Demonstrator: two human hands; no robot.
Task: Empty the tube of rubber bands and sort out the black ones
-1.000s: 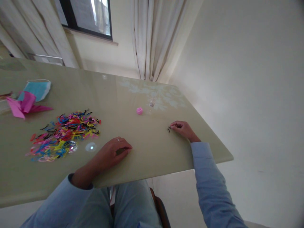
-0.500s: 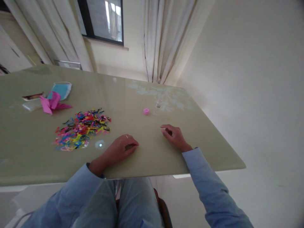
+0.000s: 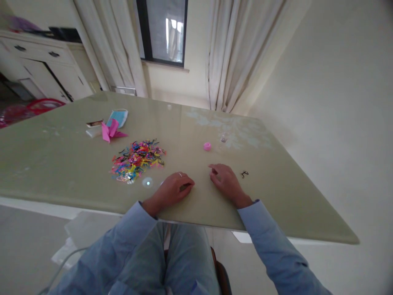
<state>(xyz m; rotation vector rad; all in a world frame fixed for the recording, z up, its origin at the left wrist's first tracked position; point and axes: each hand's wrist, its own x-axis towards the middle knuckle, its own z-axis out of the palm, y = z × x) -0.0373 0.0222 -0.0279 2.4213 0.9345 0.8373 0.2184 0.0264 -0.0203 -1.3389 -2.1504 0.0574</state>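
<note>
My left hand [image 3: 176, 189] rests near the front edge of the table, thumb and fingertips pressed together; anything between them is too small to make out. To its right, my right hand [image 3: 225, 182] lies with the fingertips slightly apart, and nothing shows between them. Just right of that hand is a small black looped piece [image 3: 245, 174]. Beyond both hands sits a small pink ring-like object [image 3: 207, 146]. A heap of colourful small bands [image 3: 139, 157] spreads to the left of my left hand.
At the back left of the table [image 3: 70, 164] are a pink folded paper [image 3: 112, 131], a blue face mask [image 3: 119, 118] and a clear packet [image 3: 93, 132]. A small transparent item [image 3: 223, 139] lies behind the right hand. A white wall [image 3: 344, 123] stands at the right.
The view has turned left. My right hand has shifted left over the table, toward my left hand, and the black looped piece now shows beside it. My left hand has barely moved.
</note>
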